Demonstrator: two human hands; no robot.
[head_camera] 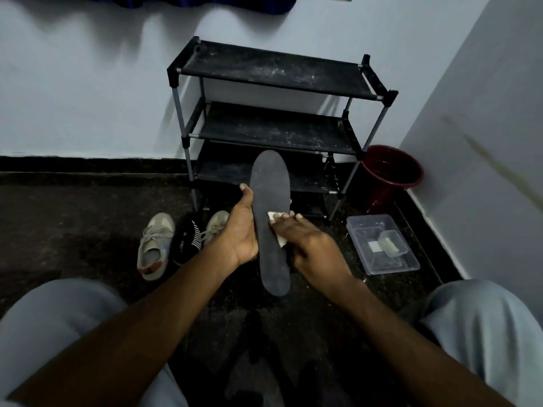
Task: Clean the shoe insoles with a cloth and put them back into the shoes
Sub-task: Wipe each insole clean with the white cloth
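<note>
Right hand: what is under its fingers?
A white cloth pressed on the long dark grey insole, which the left hand holds. The right hand covers most of the cloth.

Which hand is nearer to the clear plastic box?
Right. The right hand, pressing the cloth on the insole, is on the side toward the clear plastic box; the left hand grips the insole's opposite edge, farther away.

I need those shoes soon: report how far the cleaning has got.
Done: one insole is out. In hand: left hand holds it, right hand presses the cloth on it. Left: returning it to the shoes; a second insole is not visible.
</note>
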